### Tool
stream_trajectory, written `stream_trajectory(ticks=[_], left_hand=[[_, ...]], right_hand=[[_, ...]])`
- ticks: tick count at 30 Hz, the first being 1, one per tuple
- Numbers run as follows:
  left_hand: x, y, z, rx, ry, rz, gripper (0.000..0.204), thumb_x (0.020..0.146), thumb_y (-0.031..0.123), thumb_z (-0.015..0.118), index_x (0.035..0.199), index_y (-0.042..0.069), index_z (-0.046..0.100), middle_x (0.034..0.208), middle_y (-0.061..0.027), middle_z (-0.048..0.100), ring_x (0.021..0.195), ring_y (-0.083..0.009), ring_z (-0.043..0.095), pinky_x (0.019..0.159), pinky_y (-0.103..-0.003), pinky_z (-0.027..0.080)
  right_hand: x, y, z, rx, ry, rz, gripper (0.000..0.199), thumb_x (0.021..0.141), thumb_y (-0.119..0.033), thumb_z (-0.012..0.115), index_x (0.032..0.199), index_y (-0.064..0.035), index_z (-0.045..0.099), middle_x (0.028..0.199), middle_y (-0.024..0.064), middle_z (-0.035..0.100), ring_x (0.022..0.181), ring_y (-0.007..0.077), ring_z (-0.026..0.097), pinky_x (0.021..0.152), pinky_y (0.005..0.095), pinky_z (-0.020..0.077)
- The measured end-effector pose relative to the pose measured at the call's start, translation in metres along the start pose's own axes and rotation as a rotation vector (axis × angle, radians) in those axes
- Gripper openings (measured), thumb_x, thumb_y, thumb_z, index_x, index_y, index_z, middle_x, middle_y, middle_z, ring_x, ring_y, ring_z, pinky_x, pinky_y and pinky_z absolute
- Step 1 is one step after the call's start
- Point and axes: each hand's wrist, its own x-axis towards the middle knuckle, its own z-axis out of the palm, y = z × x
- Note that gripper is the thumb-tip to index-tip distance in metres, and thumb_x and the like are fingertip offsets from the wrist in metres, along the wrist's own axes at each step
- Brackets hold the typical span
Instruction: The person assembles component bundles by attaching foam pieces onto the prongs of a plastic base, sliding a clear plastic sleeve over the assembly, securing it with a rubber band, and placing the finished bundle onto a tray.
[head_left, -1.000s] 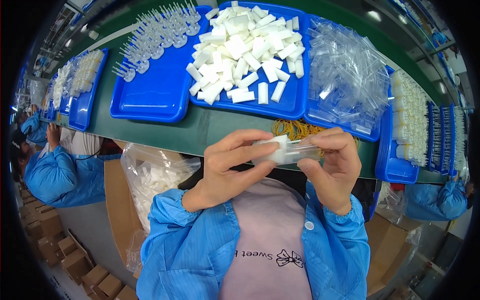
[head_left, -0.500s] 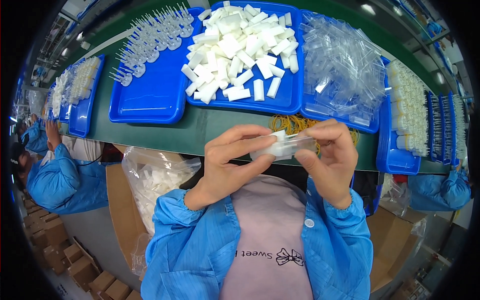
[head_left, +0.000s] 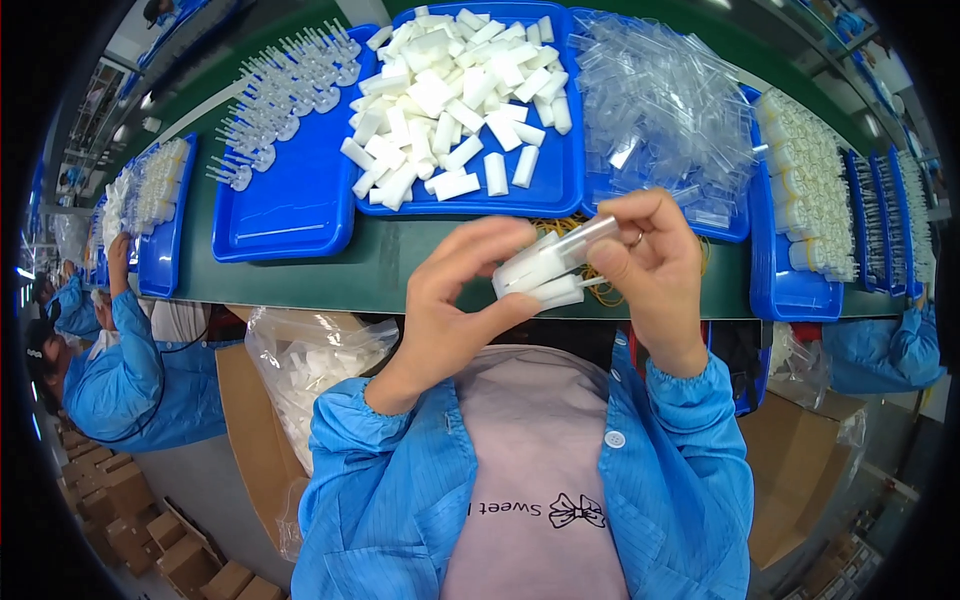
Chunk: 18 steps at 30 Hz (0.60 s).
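Your left hand (head_left: 440, 305) grasps white pieces (head_left: 535, 272) between thumb and fingers, while your right hand (head_left: 655, 265) pinches the end of a clear sleeve (head_left: 588, 240) meeting them, all held up over the near edge of the green table (head_left: 390, 270). Beyond your hands, the left blue tray (head_left: 300, 205) carries stemmed clear parts (head_left: 290, 95) along its far side, the middle blue tray (head_left: 555, 190) a heap of white blocks (head_left: 430, 95), and the right blue tray (head_left: 738, 234) piled clear sleeves (head_left: 665, 110); below to your left, a cardboard box (head_left: 255, 420) holds a clear bag (head_left: 350, 340) with white pieces inside
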Motion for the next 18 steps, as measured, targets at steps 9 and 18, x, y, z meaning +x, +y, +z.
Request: stream_trajectory(ticks=[9,18], left_hand=[[0.004,-0.026,0.012,-0.950,-0.374,-0.846,0.052,0.095,0.024,0.053,0.137,-0.001,0.036,0.122,-0.0162,0.055,0.103,-0.0272,0.062,0.084,-0.032,0.053],[0.004,-0.017,0.029,-1.087,-0.315,-0.820,0.058,0.093,0.024,0.059,0.138,-0.001,0.033,0.130,-0.0148,0.050,0.115,-0.0233,0.056,0.098,-0.034,0.047]], right_hand=[[0.016,-0.016,-0.037,-0.149,-0.218,0.283,0.032,0.081,-0.006,0.067,0.111,-0.0011,0.056,0.100,0.0080,0.060,0.095,0.0142,0.059,0.084,0.0278,0.0468],[-0.001,-0.041,-0.017,-0.967,-0.372,-0.212,0.105,0.054,-0.018,0.085,0.144,-0.0069,0.030,0.140,0.0199,0.037,0.129,0.0382,0.038,0.103,0.0440,0.0365]])
